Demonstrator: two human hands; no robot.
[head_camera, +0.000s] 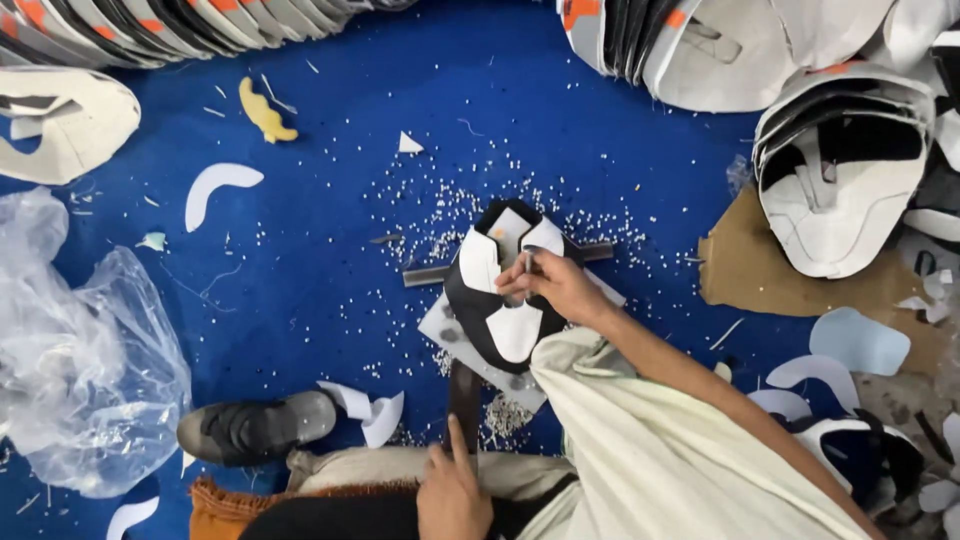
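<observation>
A black and white shoe upper (503, 290) lies flat near the middle of the blue floor (330, 120), on a pale board (440, 325). Its long axis runs from 12 to 6 o'clock, with the narrow black tip pointing to 12 o'clock.

The right hand (550, 285) comes in from 4 o'clock and rests on the upper's right side, its fingers pinched together on a thin metal punch (527, 262) that stands on the upper.

The left hand (452, 490) sits at 6 o'clock, well apart from the upper, closed round the lower end of a dark handle (463, 400) that runs up toward the board.

Small white bits (455, 210) lie scattered about the upper. A dark shoe (255, 428) is at 8 o'clock, a clear plastic bag (80, 350) at 9 o'clock, and stacks of finished uppers (840, 170) at 2 o'clock.
</observation>
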